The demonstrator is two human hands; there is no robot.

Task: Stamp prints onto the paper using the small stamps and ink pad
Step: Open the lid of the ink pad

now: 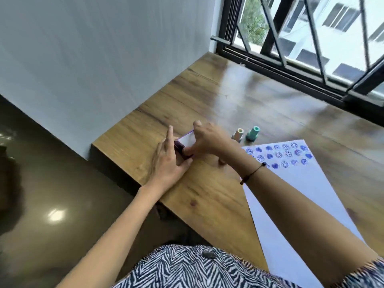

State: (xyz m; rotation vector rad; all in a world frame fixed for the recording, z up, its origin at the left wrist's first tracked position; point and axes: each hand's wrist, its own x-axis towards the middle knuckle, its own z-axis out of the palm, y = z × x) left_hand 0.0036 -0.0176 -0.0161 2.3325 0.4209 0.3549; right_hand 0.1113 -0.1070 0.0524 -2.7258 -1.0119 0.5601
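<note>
Head view: both hands' grips (166,163) (207,140) hold ink pad (184,147); two stamps (245,135) beside paper (291,183).

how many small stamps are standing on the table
2: a cream stamp and a teal stamp, side by side just beyond the paper. A third may be hidden under the right hand.

I can read no words, brands or numbers anywhere from my end; the paper (295,183) carries only blue stamped prints (287,153) (round face-like marks and blots), not lettering.
</note>
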